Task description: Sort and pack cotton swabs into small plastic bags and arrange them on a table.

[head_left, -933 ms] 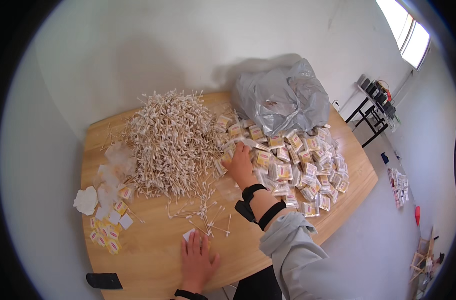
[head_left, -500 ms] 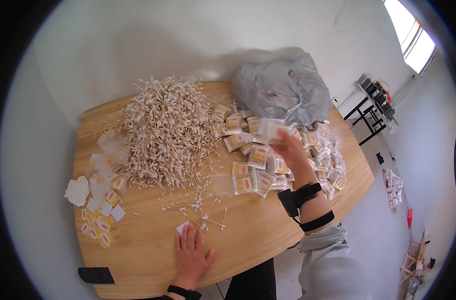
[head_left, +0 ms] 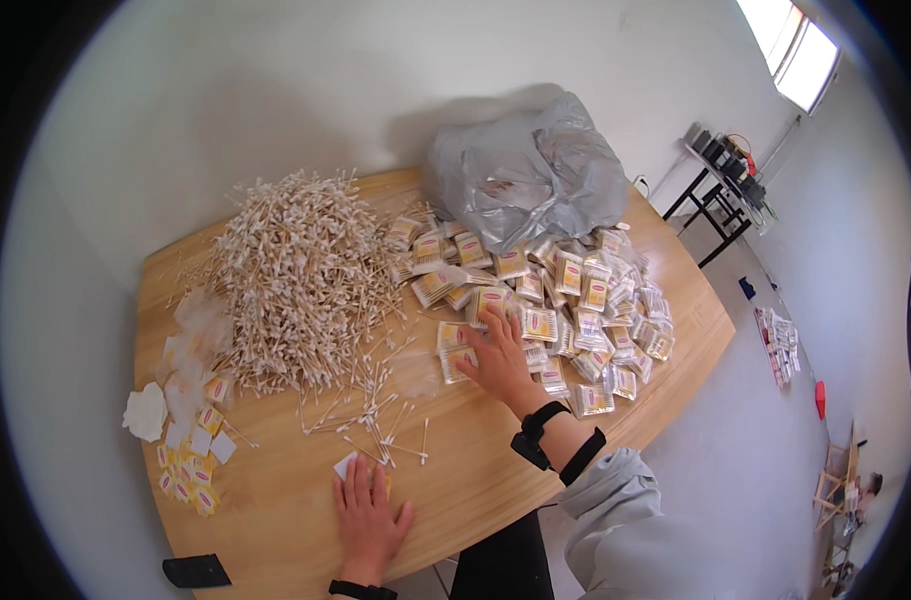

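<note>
My left hand (head_left: 368,522) lies flat on the wooden table, fingers stretched out over a small white card (head_left: 346,465). A bit of yellow shows beside its fingers. My right hand (head_left: 501,362) reaches across with its fingers spread, over the near left part of a heap of small clear packets of cotton swabs (head_left: 595,293). Its fingertips are at a packet (head_left: 488,301); whether they press on it I cannot tell. Left of that heap rises a big pile of loose cotton swabs (head_left: 301,285). Several stray swabs (head_left: 381,410) lie between my hands.
A grey plastic bag (head_left: 526,175) stands behind the packets. On the table's left are thin clear bags (head_left: 201,335), yellow cards (head_left: 188,475) and a torn white piece (head_left: 144,412). A black object (head_left: 197,571) sits at the near left edge. The wall (head_left: 306,80) bounds the far side.
My right hand, which held a packet in the air over the heap, has let it go and come down toward the nearer left packets. My left hand stays on the card. The view has shifted slightly.
</note>
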Available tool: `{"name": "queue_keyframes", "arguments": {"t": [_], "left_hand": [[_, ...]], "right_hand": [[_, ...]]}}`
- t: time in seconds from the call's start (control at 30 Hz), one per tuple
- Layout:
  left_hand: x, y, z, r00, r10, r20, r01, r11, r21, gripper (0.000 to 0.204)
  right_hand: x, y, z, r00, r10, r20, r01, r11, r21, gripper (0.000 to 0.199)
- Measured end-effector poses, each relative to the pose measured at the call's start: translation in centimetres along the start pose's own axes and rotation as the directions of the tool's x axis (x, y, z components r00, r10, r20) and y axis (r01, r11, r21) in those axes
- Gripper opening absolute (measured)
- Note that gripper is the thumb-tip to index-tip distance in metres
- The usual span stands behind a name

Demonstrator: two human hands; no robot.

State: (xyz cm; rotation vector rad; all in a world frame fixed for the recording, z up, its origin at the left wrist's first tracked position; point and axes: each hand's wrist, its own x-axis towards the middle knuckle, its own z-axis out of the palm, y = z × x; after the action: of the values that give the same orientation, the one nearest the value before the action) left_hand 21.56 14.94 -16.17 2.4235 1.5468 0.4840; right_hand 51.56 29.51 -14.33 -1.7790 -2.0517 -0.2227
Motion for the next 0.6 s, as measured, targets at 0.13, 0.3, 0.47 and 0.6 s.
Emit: {"name": "queue_keyframes", "arguments": {"t": [0.13,0.3,0.47,0.6], "left_hand": [[0.1,0.2,-0.2,1.000,0.006,0.004,-0.006,1.000,0.000,0.069],[0.0,0.0,0.0,1.000,0.001,0.016,-0.001,1.000,0.009,0.071],[-0.2,0.0,-0.2,1.000,-0.006,0.011,0.006,1.000,0.026,0.070],[0.1,0.0,0.1,1.000,-0.010,0.021,0.010,1.000,0.008,0.070]], "right_hand": [[-0.4,3.0,-0.4,0.998,-0.055,-0.042,0.056,0.998,0.019,0.043],[-0.8,6.1,-1.1,0.975,0.080,-0.206,-0.043,0.983,0.176,0.032],[1.8,8.8,-0.7,0.749,0.556,-0.360,-0.516,0.831,0.209,0.020],[2.9,10.1,0.1,0.770,0.614,-0.176,-0.637,0.756,-0.152,0.025]]}}
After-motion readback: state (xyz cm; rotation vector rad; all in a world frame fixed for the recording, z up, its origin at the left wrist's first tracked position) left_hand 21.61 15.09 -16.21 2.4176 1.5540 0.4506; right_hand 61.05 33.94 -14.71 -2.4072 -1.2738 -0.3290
